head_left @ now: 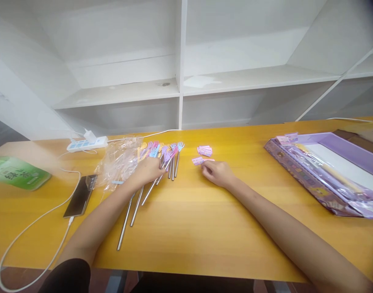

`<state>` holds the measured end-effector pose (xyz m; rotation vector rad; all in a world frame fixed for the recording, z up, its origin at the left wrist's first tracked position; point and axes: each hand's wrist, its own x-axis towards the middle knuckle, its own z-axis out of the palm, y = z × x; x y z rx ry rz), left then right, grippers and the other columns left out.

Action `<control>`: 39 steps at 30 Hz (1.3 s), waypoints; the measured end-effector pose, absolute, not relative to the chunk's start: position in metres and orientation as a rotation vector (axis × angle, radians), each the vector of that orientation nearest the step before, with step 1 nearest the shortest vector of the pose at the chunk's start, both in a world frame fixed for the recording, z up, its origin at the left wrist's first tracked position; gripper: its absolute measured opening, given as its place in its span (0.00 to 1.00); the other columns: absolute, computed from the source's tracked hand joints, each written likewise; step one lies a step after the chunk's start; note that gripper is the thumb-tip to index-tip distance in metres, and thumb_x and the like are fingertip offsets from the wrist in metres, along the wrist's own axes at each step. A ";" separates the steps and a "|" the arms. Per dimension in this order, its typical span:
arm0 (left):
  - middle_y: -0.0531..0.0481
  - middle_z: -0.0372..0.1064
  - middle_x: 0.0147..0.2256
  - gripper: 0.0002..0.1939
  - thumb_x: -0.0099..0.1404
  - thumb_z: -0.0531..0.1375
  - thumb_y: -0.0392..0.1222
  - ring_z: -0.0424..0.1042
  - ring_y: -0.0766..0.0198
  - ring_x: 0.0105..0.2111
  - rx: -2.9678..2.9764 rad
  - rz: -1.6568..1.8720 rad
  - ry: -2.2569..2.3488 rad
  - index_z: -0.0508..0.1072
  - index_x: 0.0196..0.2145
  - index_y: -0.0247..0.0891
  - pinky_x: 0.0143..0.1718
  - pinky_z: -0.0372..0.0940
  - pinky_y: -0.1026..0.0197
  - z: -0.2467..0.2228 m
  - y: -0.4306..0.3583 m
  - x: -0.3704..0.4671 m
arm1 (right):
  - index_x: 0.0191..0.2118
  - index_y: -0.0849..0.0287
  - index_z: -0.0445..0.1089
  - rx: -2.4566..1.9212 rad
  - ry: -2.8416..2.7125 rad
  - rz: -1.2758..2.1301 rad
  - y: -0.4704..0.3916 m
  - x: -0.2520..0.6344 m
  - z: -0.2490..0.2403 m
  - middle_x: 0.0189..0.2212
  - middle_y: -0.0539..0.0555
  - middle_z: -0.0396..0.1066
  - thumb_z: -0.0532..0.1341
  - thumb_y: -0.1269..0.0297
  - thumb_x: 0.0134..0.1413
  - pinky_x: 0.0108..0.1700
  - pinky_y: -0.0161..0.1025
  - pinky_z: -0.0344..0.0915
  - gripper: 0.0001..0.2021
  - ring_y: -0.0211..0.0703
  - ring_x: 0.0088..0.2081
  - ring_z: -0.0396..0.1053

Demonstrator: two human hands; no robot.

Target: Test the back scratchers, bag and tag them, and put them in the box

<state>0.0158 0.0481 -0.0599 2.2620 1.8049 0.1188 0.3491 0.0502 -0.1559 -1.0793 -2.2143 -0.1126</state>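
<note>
Several back scratchers (pixel 155 151) lay beneath the left hand (pixel 150 169), fingers bent, at the desk's (pixel 189 232) eleven o'clock; the right hand (pixel 219 173) curled against a printed card (pixel 197 161) at one; both grips unclear.

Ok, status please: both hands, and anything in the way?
Left hand over claw-topped metal rods, grip unclear. Right hand curled at a pink card. Crumpled plastic bag beside the rods, possible snag.

Black left sleeve (pixel 68 276), bare forearms (pixel 278 228), bare hands (pixel 218 173)

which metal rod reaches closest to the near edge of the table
The leftmost visible metal rod; its lower end lies closer to me-side than any other's, well past the rest.
</note>
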 end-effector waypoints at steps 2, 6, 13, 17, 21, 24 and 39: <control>0.43 0.78 0.31 0.07 0.62 0.62 0.46 0.76 0.52 0.34 2.250 0.167 1.833 0.76 0.31 0.41 0.33 0.61 0.58 -0.057 0.047 0.018 | 0.33 0.56 0.71 -1.078 -2.215 -0.112 0.050 0.349 -0.156 0.25 0.50 0.75 0.56 0.69 0.62 0.30 0.37 0.52 0.08 0.39 0.25 0.67; 0.44 0.79 0.33 0.06 0.66 0.59 0.43 0.76 0.53 0.34 2.193 0.303 1.851 0.73 0.35 0.40 0.32 0.61 0.58 -0.051 0.044 0.022 | 0.33 0.55 0.71 -1.081 -2.210 -0.106 0.050 0.349 -0.156 0.24 0.50 0.74 0.57 0.69 0.62 0.29 0.37 0.52 0.08 0.39 0.25 0.66; 0.47 0.79 0.33 0.17 0.68 0.61 0.42 0.78 0.54 0.37 2.121 0.431 1.797 0.70 0.53 0.37 0.36 0.64 0.58 -0.052 0.048 0.022 | 0.33 0.55 0.71 -1.078 -2.217 -0.090 0.050 0.349 -0.157 0.25 0.50 0.75 0.56 0.69 0.63 0.29 0.37 0.52 0.09 0.39 0.24 0.66; 0.51 0.79 0.33 0.13 0.65 0.65 0.43 0.77 0.57 0.36 2.118 0.517 1.731 0.74 0.47 0.39 0.38 0.65 0.59 -0.052 0.052 0.021 | 0.33 0.55 0.71 -1.074 -2.222 -0.088 0.050 0.349 -0.156 0.25 0.50 0.75 0.57 0.69 0.63 0.30 0.37 0.53 0.08 0.39 0.25 0.67; 0.53 0.75 0.29 0.07 0.64 0.64 0.44 0.74 0.60 0.31 2.096 0.555 1.711 0.70 0.34 0.41 0.35 0.63 0.60 -0.046 0.050 0.020 | 0.33 0.56 0.72 -1.066 -2.228 -0.091 0.050 0.348 -0.155 0.27 0.50 0.77 0.56 0.69 0.64 0.30 0.37 0.54 0.09 0.39 0.25 0.67; 0.53 0.75 0.29 0.10 0.66 0.63 0.45 0.73 0.62 0.30 2.078 0.610 1.652 0.67 0.31 0.41 0.34 0.63 0.61 -0.041 0.048 0.020 | 0.34 0.56 0.72 -1.061 -2.231 -0.085 0.049 0.348 -0.154 0.28 0.51 0.78 0.56 0.69 0.64 0.30 0.37 0.55 0.09 0.39 0.26 0.69; 0.52 0.74 0.29 0.17 0.76 0.56 0.51 0.69 0.66 0.28 2.343 0.946 1.147 0.81 0.39 0.40 0.34 0.61 0.61 0.004 -0.025 0.052 | 0.60 0.51 0.60 -0.809 -1.789 0.023 0.035 0.346 -0.152 0.26 0.46 0.69 0.56 0.70 0.64 0.25 0.37 0.61 0.21 0.37 0.19 0.61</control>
